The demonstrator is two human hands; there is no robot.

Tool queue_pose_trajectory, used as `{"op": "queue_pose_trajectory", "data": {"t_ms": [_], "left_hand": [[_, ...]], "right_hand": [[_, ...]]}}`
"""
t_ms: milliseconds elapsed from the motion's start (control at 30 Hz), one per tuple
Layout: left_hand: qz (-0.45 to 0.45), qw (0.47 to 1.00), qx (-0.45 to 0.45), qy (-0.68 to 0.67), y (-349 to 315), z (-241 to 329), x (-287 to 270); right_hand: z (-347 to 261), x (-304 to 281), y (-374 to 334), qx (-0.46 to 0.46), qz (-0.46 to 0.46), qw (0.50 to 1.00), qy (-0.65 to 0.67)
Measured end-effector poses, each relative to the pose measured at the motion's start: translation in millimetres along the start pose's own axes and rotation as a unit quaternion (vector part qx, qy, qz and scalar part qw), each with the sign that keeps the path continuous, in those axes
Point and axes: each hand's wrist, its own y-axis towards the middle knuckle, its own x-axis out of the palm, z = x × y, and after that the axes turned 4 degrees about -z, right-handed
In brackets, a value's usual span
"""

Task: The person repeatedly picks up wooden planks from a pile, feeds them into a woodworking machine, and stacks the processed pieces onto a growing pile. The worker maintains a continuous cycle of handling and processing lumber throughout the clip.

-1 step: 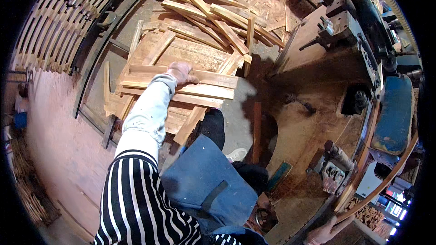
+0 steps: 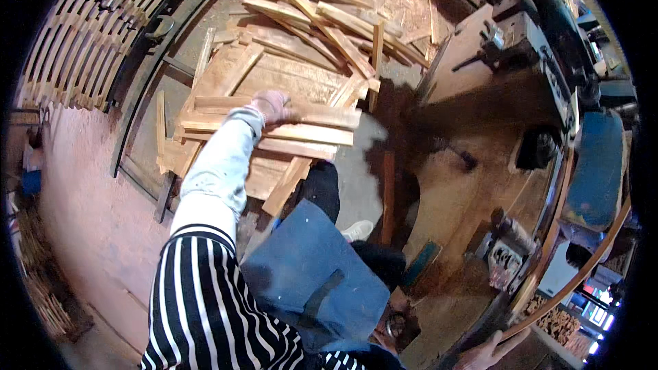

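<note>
My left hand [image 2: 272, 107] reaches out over a stack of wooden boards, its fingers closed over the far one of several narrow strips. This wooden strip [image 2: 322, 115] lies crosswise beside another pale strip [image 2: 301, 131], on top of wider boards [image 2: 288, 75]. At the lower right edge, my right hand [image 2: 483, 355] is closed round the near end of a long, thin wood strip [image 2: 572, 277], which runs up along the machine's edge. Part of the right hand is cut off by the rim of the view.
Loose wood pieces [image 2: 329, 34] lie heaped behind the stack. A woodworking machine with a broad table [image 2: 466, 212] and metal clamps [image 2: 507, 253] fills the right. Slatted wood stacks [image 2: 82, 41] stand at far left by a dark metal rail [image 2: 140, 89]. A blue apron [image 2: 315, 267] covers my lap.
My left hand has shifted slightly away from me, and the strip under it has tilted a little, its right end rising. The right hand stays near the same place.
</note>
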Motion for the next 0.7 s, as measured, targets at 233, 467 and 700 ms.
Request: {"op": "queue_pose_trajectory", "data": {"t_ms": [233,467,700], "left_hand": [[-0.06,0.992,0.032,0.11,-24.5,-2.9,-5.6],[-0.191,0.974,-0.039,0.112,-20.8,-11.3,6.6],[-0.057,0.998,-0.007,0.025,-98.3,54.9,-43.5]], "right_hand": [[-6.9,-92.5,-238.8,0.13,-0.103,0.931,-0.324],[-18.8,-86.2,-231.2,-0.011,-0.136,0.892,-0.431],[14.7,-19.8,-31.8,0.014,-0.118,0.921,-0.372]]}}
